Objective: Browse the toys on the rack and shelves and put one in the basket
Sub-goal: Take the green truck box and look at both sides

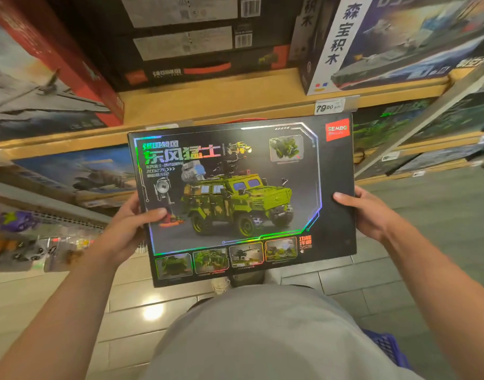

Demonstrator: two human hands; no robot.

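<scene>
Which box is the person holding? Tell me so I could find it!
Look in front of the wooden shelf stacked with toy boxes. The left hand and right hand grip the sides of one flat black box. It alone shows a green camouflage truck inside a shiny rainbow frame, with a red logo in its corner.

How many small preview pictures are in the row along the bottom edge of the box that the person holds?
4, side by side on the held box: far left, next, third, rightmost. None seems hidden by the hands.
</scene>
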